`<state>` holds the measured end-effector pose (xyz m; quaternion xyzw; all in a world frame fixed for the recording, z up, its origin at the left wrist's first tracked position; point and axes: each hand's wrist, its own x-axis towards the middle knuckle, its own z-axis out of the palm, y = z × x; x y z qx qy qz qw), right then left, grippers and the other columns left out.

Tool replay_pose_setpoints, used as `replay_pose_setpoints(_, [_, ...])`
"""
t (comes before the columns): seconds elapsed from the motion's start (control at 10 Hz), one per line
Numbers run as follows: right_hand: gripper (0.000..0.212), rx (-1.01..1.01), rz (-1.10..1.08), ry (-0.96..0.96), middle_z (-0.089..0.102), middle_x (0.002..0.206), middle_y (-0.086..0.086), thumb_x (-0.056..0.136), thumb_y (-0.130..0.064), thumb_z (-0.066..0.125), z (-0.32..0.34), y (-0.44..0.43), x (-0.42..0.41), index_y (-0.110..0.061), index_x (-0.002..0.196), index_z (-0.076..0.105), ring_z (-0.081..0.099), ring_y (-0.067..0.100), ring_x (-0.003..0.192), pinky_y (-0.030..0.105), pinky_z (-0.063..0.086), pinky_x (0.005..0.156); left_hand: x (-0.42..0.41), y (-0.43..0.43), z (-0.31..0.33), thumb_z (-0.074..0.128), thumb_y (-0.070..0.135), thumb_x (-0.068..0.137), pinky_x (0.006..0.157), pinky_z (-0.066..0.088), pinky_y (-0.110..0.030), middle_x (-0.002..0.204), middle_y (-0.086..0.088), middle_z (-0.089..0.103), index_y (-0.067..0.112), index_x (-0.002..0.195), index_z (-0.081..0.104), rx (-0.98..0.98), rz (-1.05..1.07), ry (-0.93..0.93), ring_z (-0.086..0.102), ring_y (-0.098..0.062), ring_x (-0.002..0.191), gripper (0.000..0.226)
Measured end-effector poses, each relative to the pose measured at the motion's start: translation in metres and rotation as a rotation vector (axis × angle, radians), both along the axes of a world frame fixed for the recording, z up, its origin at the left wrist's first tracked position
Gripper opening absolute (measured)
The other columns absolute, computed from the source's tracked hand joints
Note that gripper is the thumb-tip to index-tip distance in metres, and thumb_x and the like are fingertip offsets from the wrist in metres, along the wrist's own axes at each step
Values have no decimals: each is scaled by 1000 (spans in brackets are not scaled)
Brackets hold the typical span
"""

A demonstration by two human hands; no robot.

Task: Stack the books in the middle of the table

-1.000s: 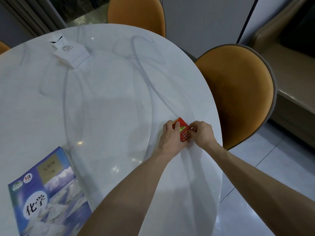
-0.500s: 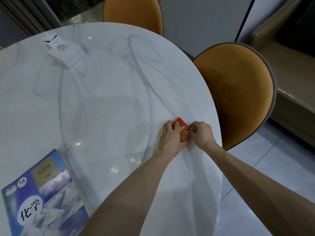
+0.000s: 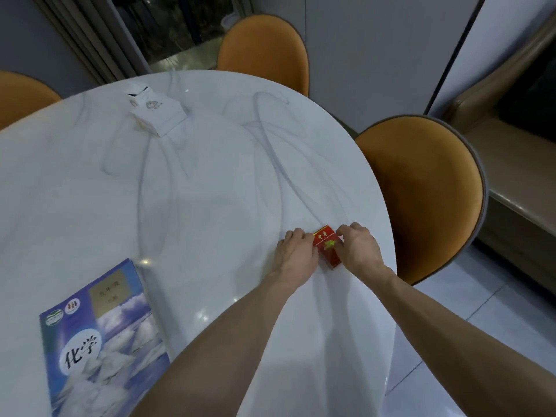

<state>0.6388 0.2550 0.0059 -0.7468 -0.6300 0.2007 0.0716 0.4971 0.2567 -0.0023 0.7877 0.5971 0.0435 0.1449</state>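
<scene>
Nearest to me, at my lower left, a blue chemistry textbook (image 3: pixel 102 335) lies flat on the white marble table (image 3: pixel 210 182), close to the near edge and well apart from my hands. Further out, toward the right rim of the table, both my bare arms reach forward to a small red book (image 3: pixel 327 246), little more than pocket size. My left hand (image 3: pixel 296 255) presses its fingers against the book's left side and my right hand (image 3: pixel 359 251) grips its right side, so I am grasping it between the two. It looks to be resting on or just above the tabletop; I cannot tell which. I judge I am at the pick-up step for this book. Next I would need to lift it and carry it left to the table's middle. Beyond, a white carton (image 3: pixel 156 111) sits near the far edge, with orange chairs (image 3: pixel 421 194) around the table.
</scene>
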Motion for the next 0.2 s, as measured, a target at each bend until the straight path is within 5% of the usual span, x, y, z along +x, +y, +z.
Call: replay_pose_setpoints(0.2, [29, 115, 201, -101, 61, 104, 11, 93, -24, 43, 28, 3, -38, -5, 106, 62, 54, 29, 98, 36, 42, 80, -36, -6, 33, 37, 24, 97, 91, 43, -37, 118, -8, 60, 10, 116, 59, 52, 58, 57, 52, -26, 110, 32])
